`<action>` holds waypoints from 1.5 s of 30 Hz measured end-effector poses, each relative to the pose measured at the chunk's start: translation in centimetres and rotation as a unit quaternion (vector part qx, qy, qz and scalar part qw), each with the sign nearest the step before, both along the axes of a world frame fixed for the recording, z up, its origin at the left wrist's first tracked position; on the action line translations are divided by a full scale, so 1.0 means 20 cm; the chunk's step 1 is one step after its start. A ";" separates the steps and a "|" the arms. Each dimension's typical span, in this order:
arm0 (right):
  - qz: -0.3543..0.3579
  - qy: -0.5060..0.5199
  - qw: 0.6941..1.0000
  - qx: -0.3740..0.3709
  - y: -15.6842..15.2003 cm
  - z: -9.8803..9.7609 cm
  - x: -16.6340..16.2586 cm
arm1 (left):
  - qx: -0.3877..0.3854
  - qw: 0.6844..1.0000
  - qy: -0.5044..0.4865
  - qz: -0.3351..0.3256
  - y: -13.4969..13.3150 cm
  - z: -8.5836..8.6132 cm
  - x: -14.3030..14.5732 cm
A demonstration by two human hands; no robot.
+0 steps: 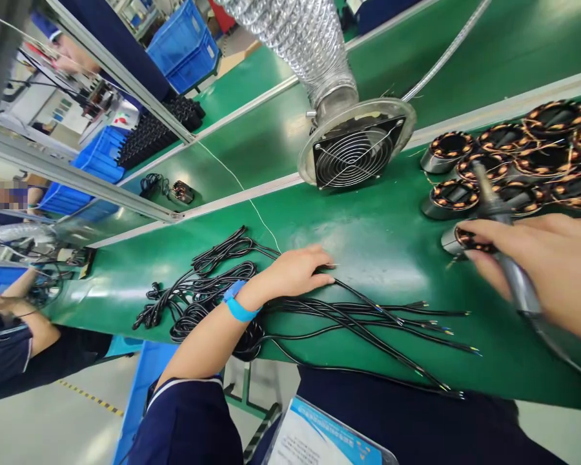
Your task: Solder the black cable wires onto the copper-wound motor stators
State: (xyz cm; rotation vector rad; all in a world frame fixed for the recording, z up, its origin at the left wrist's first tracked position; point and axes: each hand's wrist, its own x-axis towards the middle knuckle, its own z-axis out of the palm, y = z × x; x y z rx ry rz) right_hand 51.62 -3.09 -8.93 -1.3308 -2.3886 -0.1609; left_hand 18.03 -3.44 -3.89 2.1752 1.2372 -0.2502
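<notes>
My left hand [293, 274], with a blue band at the wrist, is over a bundle of black power cables [319, 307] on the green bench. Its fingers are closed on a thin pale solder wire [256, 210], whose tip pokes out past the fingertips. My right hand [556, 271] is wrapped round the grey handle of a soldering iron [518, 284], its blurred tip pointing up and away. Behind the iron is a small wire-wound stator [452, 240], partly hidden by my fingers. The cables' stripped ends with coloured cores point right.
Several copper-wound stators [450, 197] stand at the bench's back right. A fume extractor fan [356, 155] hangs from a foil duct [290, 39] over the back edge. Metal frame bars [140, 210] rise at the left. A co-worker's arms [33, 310] are at far left.
</notes>
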 end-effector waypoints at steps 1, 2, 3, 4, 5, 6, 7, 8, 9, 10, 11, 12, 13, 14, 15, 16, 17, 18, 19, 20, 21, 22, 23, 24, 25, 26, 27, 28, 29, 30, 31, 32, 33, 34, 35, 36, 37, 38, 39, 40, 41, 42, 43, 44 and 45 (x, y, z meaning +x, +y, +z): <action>0.040 -0.015 0.998 0.036 -0.01 0.04 -0.05 | -0.005 0.999 -0.044 0.022 0.01 0.00 0.00; 0.074 -0.010 0.996 0.050 -0.03 0.07 -0.10 | -0.015 0.995 -0.083 0.048 0.02 0.00 -0.01; 0.098 0.010 0.994 0.049 -0.04 0.10 -0.15 | -0.031 0.990 -0.114 0.080 0.03 0.00 0.00; 0.120 0.041 0.991 0.033 -0.05 0.13 -0.20 | -0.048 0.982 -0.135 0.120 0.04 0.00 0.00; 0.136 0.074 0.988 0.017 -0.06 0.14 -0.25 | -0.063 0.973 -0.149 0.165 0.05 -0.01 0.01; 0.147 0.100 0.984 0.008 -0.06 0.15 -0.29 | -0.075 0.962 -0.160 0.208 0.07 -0.01 0.02; 0.155 0.116 0.981 0.006 -0.06 0.15 -0.33 | -0.083 0.952 -0.169 0.241 0.08 -0.01 0.04; 0.156 0.123 0.980 0.011 -0.06 0.15 -0.35 | -0.087 0.945 -0.178 0.261 0.09 -0.02 0.06; 0.154 0.122 0.980 0.016 -0.05 0.14 -0.37 | -0.092 0.941 -0.187 0.266 0.10 -0.03 0.07; 0.151 0.115 0.982 0.019 -0.05 0.12 -0.39 | -0.102 0.940 -0.197 0.259 0.11 -0.04 0.09; 0.148 0.105 0.983 0.018 -0.04 0.10 -0.39 | -0.117 0.940 -0.205 0.245 0.12 -0.05 0.10; 0.144 0.096 0.985 0.010 -0.04 0.08 -0.39 | -0.135 0.940 -0.211 0.233 0.13 -0.06 0.12; 0.144 0.091 0.985 0.001 -0.03 0.06 -0.39 | -0.155 0.937 -0.215 0.226 0.13 -0.07 0.13; 0.146 0.092 0.985 -0.007 -0.03 0.03 -0.38 | -0.176 0.932 -0.220 0.229 0.13 -0.08 0.15; 0.151 0.096 0.984 -0.017 -0.03 0.00 -0.37 | -0.197 0.925 -0.223 0.237 0.13 -0.09 0.16; 0.154 0.106 0.982 -0.025 -0.03 -0.03 -0.36 | -0.219 0.916 -0.225 0.250 0.13 -0.09 0.17; 0.155 0.119 0.980 -0.031 -0.02 -0.05 -0.35 | -0.238 0.906 -0.227 0.266 0.13 -0.10 0.17; 0.157 0.131 0.978 -0.036 -0.02 -0.07 -0.35 | -0.252 0.896 -0.233 0.282 0.13 -0.10 0.18; 0.157 0.139 0.977 -0.040 -0.01 -0.08 -0.35 | -0.258 0.887 -0.242 0.297 0.13 -0.09 0.18; 0.156 0.143 0.976 -0.044 -0.01 -0.09 -0.35 | -0.257 0.879 -0.255 0.309 0.13 -0.08 0.19; 0.156 0.144 0.976 -0.046 0.00 -0.10 -0.35 | -0.251 0.872 -0.275 0.319 0.14 -0.07 0.19; 0.157 0.143 0.976 -0.045 0.00 -0.10 -0.35 | -0.245 0.863 -0.299 0.325 0.14 -0.05 0.20; 0.158 0.142 0.976 -0.044 0.00 -0.10 -0.36 | -0.244 0.854 -0.323 0.326 0.14 -0.04 0.21; 0.158 0.141 0.976 -0.042 0.01 -0.09 -0.37 | -0.249 0.845 -0.346 0.324 0.14 -0.02 0.23; 0.157 0.140 0.977 -0.039 0.01 -0.09 -0.37 | -0.256 0.836 -0.364 0.321 0.14 -0.02 0.24; 0.156 0.138 0.977 -0.035 0.01 -0.09 -0.38 | -0.263 0.828 -0.378 0.319 0.14 -0.01 0.26; 0.154 0.136 0.978 -0.030 0.01 -0.09 -0.39 | -0.265 0.823 -0.387 0.319 0.14 -0.01 0.27; 0.150 0.134 0.979 -0.025 0.01 -0.09 -0.39 | -0.262 0.822 -0.390 0.323 0.13 -0.02 0.28; 0.144 0.134 0.980 -0.022 0.00 -0.09 -0.40 | -0.253 0.823 -0.389 0.327 0.13 -0.03 0.29; 0.139 0.136 0.981 -0.020 0.00 -0.09 -0.40 | -0.243 0.826 -0.387 0.331 0.12 -0.03 0.28; 0.134 0.139 0.981 -0.019 0.00 -0.09 -0.40 | -0.235 0.831 -0.382 0.330 0.11 -0.04 0.28; 0.132 0.142 0.981 -0.018 0.00 -0.10 -0.40 | -0.233 0.837 -0.377 0.321 0.10 -0.04 0.27; 0.130 0.144 0.981 -0.018 0.00 -0.10 -0.40 | -0.237 0.843 -0.371 0.307 0.09 -0.04 0.25; 0.130 0.145 0.981 -0.017 -0.01 -0.10 -0.40 | -0.247 0.849 -0.365 0.291 0.08 -0.04 0.24; 0.130 0.147 0.980 -0.015 -0.01 -0.10 -0.40 | -0.256 0.855 -0.358 0.275 0.07 -0.04 0.23; 0.130 0.148 0.980 -0.016 -0.01 -0.10 -0.40 | -0.263 0.858 -0.353 0.264 0.07 -0.04 0.21; 0.128 0.149 0.980 -0.022 -0.01 -0.10 -0.40 | -0.265 0.860 -0.351 0.260 0.06 -0.04 0.21; 0.127 0.151 0.980 -0.032 -0.01 -0.10 -0.40 | -0.265 0.859 -0.352 0.260 0.06 -0.04 0.20; 0.125 0.154 0.979 -0.043 -0.01 -0.10 -0.40 | -0.266 0.856 -0.358 0.262 0.06 -0.04 0.20; 0.126 0.157 0.978 -0.051 -0.01 -0.10 -0.40 | -0.271 0.849 -0.367 0.266 0.07 -0.05 0.20; 0.126 0.159 0.978 -0.052 -0.01 -0.10 -0.40 | -0.279 0.841 -0.376 0.270 0.07 -0.06 0.20; 0.126 0.159 0.978 -0.047 -0.01 -0.10 -0.40 | -0.291 0.832 -0.384 0.276 0.07 -0.07 0.21; 0.127 0.157 0.979 -0.039 -0.01 -0.10 -0.40 | -0.301 0.823 -0.389 0.283 0.08 -0.08 0.22; 0.126 0.151 0.980 -0.032 -0.01 -0.10 -0.40 | -0.306 0.817 -0.391 0.292 0.08 -0.09 0.23; 0.123 0.144 0.982 -0.027 -0.01 -0.11 -0.40 | -0.306 0.813 -0.392 0.303 0.08 -0.10 0.24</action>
